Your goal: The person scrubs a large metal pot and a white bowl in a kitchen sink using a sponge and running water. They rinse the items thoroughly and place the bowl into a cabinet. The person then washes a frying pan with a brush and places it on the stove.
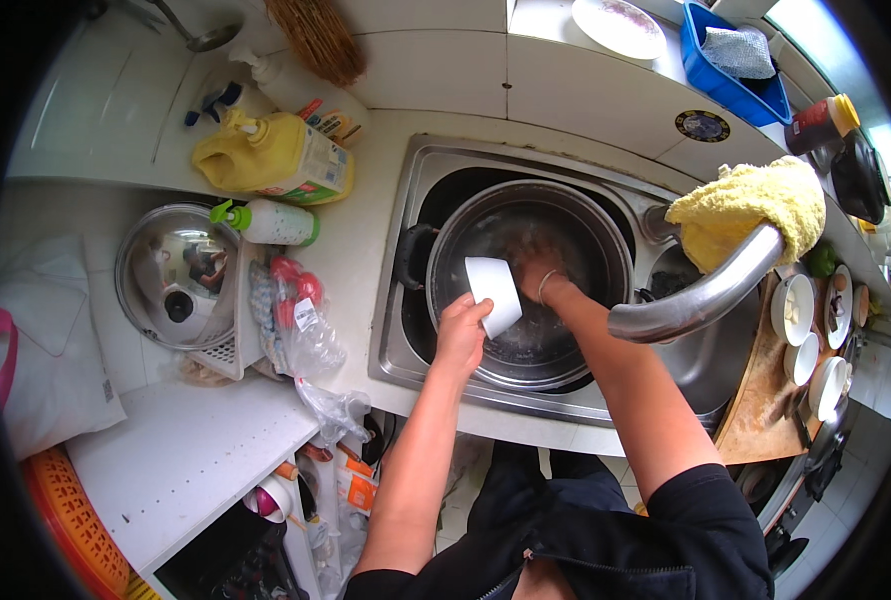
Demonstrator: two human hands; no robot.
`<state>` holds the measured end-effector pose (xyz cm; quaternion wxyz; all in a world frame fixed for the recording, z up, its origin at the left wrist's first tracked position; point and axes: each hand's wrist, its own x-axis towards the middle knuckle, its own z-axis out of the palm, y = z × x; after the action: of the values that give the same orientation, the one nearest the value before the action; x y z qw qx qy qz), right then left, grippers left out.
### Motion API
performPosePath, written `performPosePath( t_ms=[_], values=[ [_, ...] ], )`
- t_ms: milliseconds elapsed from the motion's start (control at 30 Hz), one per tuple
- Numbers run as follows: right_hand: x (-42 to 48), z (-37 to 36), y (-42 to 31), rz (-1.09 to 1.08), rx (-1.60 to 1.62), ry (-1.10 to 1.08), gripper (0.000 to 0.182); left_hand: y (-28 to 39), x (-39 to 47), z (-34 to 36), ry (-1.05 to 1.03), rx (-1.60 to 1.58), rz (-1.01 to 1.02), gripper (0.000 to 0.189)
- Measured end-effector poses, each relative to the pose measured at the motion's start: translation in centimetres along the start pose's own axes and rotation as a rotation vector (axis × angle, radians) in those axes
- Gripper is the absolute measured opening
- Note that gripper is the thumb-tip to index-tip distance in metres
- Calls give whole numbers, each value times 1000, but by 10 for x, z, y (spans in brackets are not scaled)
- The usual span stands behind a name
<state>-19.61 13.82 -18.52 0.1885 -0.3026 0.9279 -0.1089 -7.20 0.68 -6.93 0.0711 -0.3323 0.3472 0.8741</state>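
Observation:
A large dark metal pot with water in it sits in the left basin of the steel double sink. My left hand grips a white bowl, tilted on its side over the near left part of the pot. Inside the pot, my right hand is under the cloudy water, and a bracelet circles its wrist. The fingers look spread, but whether they touch anything is hidden. The curved steel faucet passes above my right forearm, with a yellow cloth draped over it.
On the left counter stand a yellow pump jug and a green-topped pump bottle. A steel pot lid rests beyond them. At right, a wooden cutting board carries several white bowls. A blue basket sits on the back ledge.

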Motion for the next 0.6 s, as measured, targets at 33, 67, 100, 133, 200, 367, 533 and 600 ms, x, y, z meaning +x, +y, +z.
performPosePath(
  t_ms=[33,67,100,133,200,367,533,600],
  values=[
    [6,-2,4,123,107,69,59,-3,6,-1,-1,13,-4,27],
    [5,-5,11,253,348,-42,58,-5,11,-3,-3,18,-4,27],
    [1,-31,1,362,589,-170,58,-6,14,-8,16,15,6,26],
    [-4,-56,-6,484,825,-289,58,-7,16,-9,19,15,11,26],
    [-45,-69,-32,178,989,128,51,-5,19,-7,5,37,-14,26],
    [-72,-119,-75,-487,432,365,34,-5,11,14,-36,67,41,28],
    [-26,-112,-32,373,1388,-344,31,22,-19,37,-257,160,-46,24],
    [-32,-87,-6,559,2121,-443,30,15,-27,44,-242,94,60,25]
  ],
)
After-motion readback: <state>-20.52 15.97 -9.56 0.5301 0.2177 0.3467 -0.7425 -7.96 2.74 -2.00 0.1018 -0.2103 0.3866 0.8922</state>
